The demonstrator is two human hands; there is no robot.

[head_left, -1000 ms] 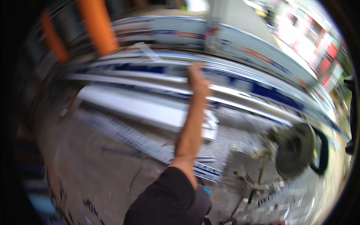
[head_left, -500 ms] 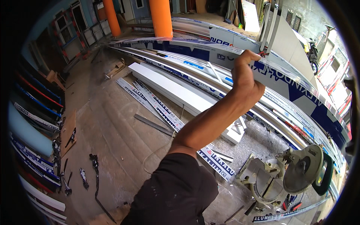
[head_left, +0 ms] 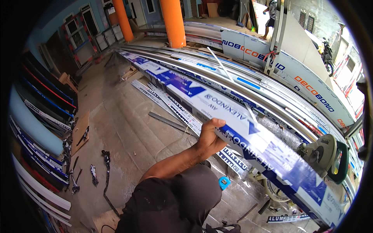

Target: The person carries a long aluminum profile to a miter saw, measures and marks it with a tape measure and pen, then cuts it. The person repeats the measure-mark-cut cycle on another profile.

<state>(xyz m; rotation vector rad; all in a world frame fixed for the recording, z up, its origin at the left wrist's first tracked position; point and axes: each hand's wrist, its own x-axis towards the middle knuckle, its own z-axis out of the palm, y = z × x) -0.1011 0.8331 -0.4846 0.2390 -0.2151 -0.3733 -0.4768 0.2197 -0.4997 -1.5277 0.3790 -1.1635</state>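
My left hand [head_left: 211, 137] is closed on the near side of a long rectangular metal profile [head_left: 237, 112], its thumb near the upper edge. Glossy white and blue printed film wraps the profile, which slants from the far left down to the near right. Beneath it, partly covered, is a mitre saw [head_left: 319, 155] with a round guard and a dark green handle. A light blue tape measure [head_left: 224, 183] shows just beyond my dark clothing. My right hand is out of view.
Long metal profiles [head_left: 194, 64] are stacked behind, before large printed panels [head_left: 248, 48] and an orange column [head_left: 173, 23]. Film-wrapped strips [head_left: 176, 108] lie on the floor. More profiles [head_left: 37, 157] line the left side. A person [head_left: 271, 17] stands at the back.
My left hand and the wrapped profile have come down and nearer, from over the stack to above the saw. The tape measure and the person at the back have come into view.
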